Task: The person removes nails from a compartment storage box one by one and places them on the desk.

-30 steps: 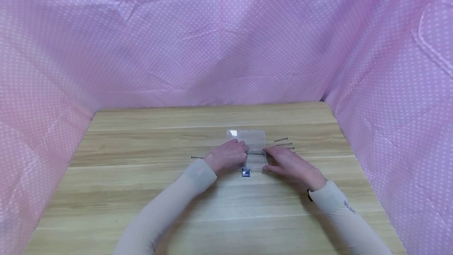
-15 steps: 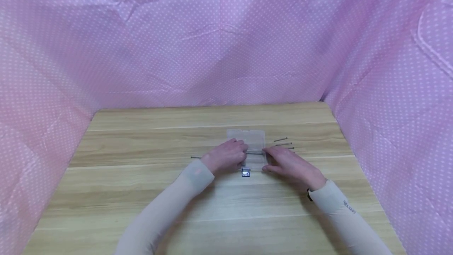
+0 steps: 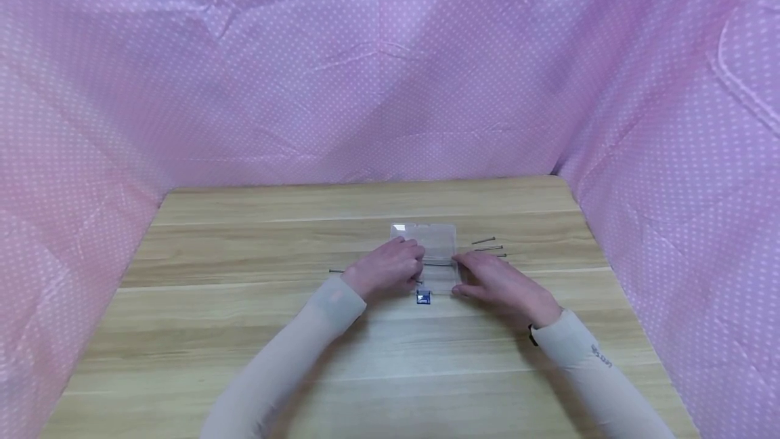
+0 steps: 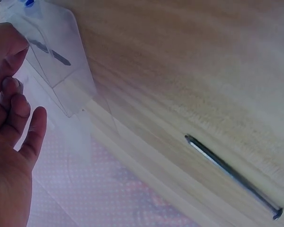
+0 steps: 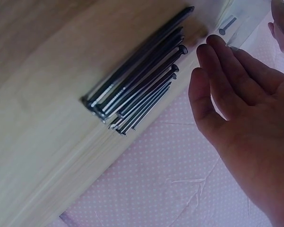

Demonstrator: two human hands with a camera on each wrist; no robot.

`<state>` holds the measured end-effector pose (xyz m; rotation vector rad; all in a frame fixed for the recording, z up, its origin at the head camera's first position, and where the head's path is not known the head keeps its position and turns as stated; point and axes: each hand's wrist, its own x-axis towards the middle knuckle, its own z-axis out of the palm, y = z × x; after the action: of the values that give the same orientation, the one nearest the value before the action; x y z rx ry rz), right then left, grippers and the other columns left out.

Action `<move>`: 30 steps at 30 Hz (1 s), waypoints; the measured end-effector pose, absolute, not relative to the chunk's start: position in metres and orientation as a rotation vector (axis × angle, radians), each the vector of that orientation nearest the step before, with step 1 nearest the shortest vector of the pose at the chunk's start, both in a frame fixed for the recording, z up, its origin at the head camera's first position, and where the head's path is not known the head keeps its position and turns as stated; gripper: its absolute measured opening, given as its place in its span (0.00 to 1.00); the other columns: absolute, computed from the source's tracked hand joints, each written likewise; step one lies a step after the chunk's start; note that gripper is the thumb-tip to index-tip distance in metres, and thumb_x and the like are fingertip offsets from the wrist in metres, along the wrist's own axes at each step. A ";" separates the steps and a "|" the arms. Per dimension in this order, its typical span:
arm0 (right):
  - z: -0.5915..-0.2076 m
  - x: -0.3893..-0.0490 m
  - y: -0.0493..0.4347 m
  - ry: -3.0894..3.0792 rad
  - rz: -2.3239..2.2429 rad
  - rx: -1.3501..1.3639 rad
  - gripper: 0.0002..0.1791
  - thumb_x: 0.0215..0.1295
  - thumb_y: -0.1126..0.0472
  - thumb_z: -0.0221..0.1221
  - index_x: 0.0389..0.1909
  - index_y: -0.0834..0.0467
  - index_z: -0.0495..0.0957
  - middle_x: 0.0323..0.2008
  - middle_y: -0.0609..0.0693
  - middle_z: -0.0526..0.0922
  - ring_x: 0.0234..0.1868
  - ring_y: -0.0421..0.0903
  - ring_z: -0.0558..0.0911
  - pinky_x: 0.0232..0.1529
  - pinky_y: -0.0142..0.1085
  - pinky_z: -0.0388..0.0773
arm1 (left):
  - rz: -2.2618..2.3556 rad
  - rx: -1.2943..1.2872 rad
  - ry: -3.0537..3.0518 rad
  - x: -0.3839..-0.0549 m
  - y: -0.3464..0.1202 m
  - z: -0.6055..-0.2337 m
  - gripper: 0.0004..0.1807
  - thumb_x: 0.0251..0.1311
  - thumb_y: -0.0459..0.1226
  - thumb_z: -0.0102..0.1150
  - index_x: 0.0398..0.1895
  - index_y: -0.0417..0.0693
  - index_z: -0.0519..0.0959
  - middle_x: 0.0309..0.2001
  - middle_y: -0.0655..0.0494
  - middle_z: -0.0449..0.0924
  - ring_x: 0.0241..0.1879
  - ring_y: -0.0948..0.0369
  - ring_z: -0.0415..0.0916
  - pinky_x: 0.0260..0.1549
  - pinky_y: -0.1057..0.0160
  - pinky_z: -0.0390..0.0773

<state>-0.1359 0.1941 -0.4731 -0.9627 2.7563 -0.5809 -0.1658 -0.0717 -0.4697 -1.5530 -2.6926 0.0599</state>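
Note:
A clear plastic box [image 3: 440, 280] with a blue latch [image 3: 423, 297] lies in mid-table; a clear panel [image 3: 435, 236] extends behind it. My left hand [image 3: 390, 266] reaches over the box's left part, its fingers loosely bent. Close to the thumb tip in the left wrist view, a nail [image 4: 61, 57] shows through the clear plastic, its pointed end toward the wrist. I cannot tell whether the fingers pinch it. A nail's head [image 5: 222, 31] shows through the box in the right wrist view. My right hand [image 3: 502, 283] rests its extended fingertips at the box's right side.
Several loose nails [image 5: 142, 71] lie on the wooden table [image 3: 244, 344] by my right hand. One more nail [image 4: 234, 177] lies left of the box, partly covered by my left hand in the head view. Pink dotted cloth [image 3: 365, 87] encloses the table's back and sides.
My left hand has shifted slightly left, and a small dark nail end now shows beside it near the box's front. The right hand and the box keep their places.

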 end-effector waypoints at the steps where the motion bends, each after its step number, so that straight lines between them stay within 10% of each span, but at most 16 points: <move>1: -0.473 -0.136 0.194 2.755 -0.582 -0.955 0.31 0.67 0.49 0.70 0.62 0.65 0.76 0.50 0.52 0.83 0.51 0.48 0.82 0.56 0.48 0.80 | 0.038 -1.551 -2.693 -0.166 -0.072 -0.470 0.03 0.61 0.38 0.67 0.30 0.56 0.87 0.39 0.62 0.79 0.42 0.59 0.74 0.51 0.60 0.74; 30: -0.475 -0.136 0.195 2.752 -0.569 -0.922 0.32 0.67 0.48 0.69 0.62 0.65 0.76 0.49 0.51 0.83 0.51 0.48 0.81 0.56 0.48 0.80 | -0.362 -1.399 -2.814 -0.164 -0.079 -0.482 0.05 0.57 0.35 0.62 0.32 0.57 0.80 0.33 0.67 0.80 0.37 0.64 0.72 0.45 0.62 0.73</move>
<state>-0.1357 0.1953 -0.4750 -0.9218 2.7519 -0.5690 -0.1644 -0.0790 -0.4817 -1.3988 -2.8138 -0.3616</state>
